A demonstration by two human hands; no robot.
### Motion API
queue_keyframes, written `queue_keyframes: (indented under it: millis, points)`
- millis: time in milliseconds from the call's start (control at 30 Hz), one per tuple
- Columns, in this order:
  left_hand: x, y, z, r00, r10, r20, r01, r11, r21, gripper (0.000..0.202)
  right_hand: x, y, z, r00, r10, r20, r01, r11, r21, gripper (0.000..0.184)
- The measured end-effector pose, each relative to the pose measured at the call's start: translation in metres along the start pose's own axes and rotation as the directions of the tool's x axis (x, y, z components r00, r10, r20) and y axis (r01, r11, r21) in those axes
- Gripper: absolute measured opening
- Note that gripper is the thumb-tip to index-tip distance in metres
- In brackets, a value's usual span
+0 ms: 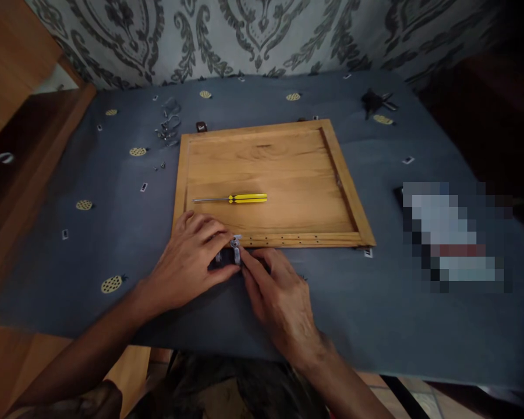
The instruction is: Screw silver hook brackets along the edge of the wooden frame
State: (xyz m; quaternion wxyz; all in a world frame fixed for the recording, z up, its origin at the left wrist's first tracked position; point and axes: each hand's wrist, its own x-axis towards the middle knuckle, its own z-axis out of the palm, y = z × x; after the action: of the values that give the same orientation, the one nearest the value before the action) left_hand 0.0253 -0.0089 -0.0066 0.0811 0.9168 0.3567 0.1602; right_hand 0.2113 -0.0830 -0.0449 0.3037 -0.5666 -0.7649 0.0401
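A shallow wooden frame with a recessed panel (262, 166) lies on the cloth-covered table. Its near rail carries several small dark holes. At that rail, a small silvery metal hook (236, 250) is pinched at the front edge. My left hand (190, 256) closes on it from the left, thumb and index finger at its side. From the right, my right hand (282, 291) presses its bent fingers against the same hook; part of it is hidden by the fingers. A screwdriver with a yellow handle (248, 198) rests on the panel, its tip to the left.
Several loose metal hooks (168, 131) and a few screws (159, 166) lie left of the panel. A dark object (375, 103) is at the back right. On the right lies a blurred-out item (449, 233). A patterned curtain (253, 35) hangs behind the table.
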Motion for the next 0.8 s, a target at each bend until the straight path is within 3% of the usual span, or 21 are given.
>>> queue_keyframes:
  millis: [567, 800]
  points:
    - [0.0005, -0.0016, 0.0003, 1.0, -0.005, 0.014, 0.005, 0.999, -0.035, 0.026, 0.003, -0.0007, -0.0021, 0.999, 0.001, -0.034, 0.0, 0.999, 0.036, 0.031]
    - [0.0004, -0.0015, 0.0001, 1.0, -0.02, 0.018, 0.021, 0.998, -0.064, 0.023, 0.0025, 0.0018, -0.0017, 0.995, -0.102, 0.015, 0.102, 0.995, 0.021, 0.033]
